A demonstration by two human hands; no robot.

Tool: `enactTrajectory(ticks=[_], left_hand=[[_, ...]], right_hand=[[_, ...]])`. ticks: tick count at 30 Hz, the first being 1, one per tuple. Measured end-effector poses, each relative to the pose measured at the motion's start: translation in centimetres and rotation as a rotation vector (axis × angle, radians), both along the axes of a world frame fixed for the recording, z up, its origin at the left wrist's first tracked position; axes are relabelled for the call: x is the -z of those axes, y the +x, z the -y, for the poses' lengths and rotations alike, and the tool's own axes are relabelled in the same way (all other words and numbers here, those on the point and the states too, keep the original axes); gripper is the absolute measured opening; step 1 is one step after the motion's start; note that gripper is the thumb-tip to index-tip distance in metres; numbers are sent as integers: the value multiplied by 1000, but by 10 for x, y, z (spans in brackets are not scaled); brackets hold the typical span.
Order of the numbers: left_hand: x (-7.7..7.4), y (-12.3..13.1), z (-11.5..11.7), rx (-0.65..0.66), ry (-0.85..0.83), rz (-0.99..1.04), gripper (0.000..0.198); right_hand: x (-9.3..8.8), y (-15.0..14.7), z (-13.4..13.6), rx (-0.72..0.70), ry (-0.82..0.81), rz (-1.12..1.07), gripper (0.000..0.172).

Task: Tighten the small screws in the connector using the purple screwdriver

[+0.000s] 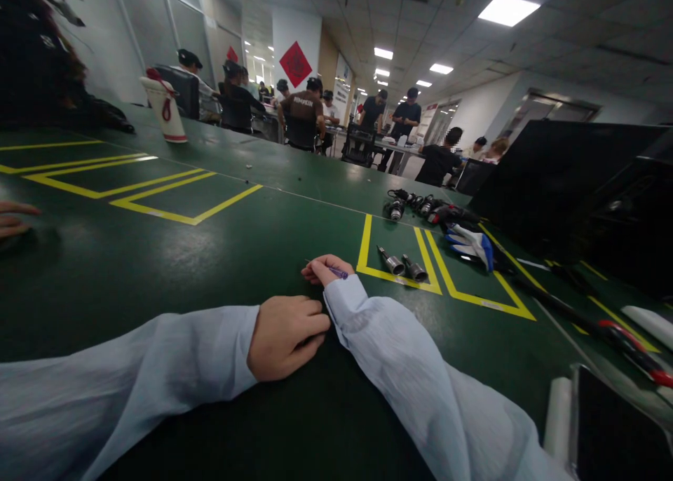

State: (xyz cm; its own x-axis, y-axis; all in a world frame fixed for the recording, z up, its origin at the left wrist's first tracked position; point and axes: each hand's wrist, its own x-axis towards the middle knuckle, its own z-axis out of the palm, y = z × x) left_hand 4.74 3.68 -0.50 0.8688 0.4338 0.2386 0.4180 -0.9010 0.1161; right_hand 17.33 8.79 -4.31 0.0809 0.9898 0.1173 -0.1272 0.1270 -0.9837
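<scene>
My right hand (329, 269) is closed around a slim screwdriver (337, 273) with a purple handle. Its thin shaft points left, just above the green table (221, 263). Closer to me, my left hand (288, 337) rests near the table's front edge, its fingers loosely curled and nothing visible in them; the palm side is hidden. To the right of my right hand, two metal socket bits (392, 261) lie inside a yellow tape outline (362, 246).
Black-and-red tools (420, 204) and a blue-and-white glove (470, 245) lie at the right. Beyond them stands a dark monitor (562, 179). A red-handled tool (631, 348) and a tablet-like device (615, 425) are nearer. Another person's hand (15, 218) reaches in at left, below a white cup (167, 109).
</scene>
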Motion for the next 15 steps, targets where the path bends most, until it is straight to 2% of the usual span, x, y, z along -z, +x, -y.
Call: enactTrajectory(ticks=[4, 7, 15], left_hand=[[-4, 6, 28, 4, 107, -124, 7], [-4, 7, 43, 1, 173, -145, 3], [-4, 7, 50, -9, 136, -98, 5]], right_hand=[[0, 2, 1, -32, 19, 40, 14], [-1, 2, 4, -15, 44, 34, 14], [-4, 5, 8, -46, 52, 89, 14]])
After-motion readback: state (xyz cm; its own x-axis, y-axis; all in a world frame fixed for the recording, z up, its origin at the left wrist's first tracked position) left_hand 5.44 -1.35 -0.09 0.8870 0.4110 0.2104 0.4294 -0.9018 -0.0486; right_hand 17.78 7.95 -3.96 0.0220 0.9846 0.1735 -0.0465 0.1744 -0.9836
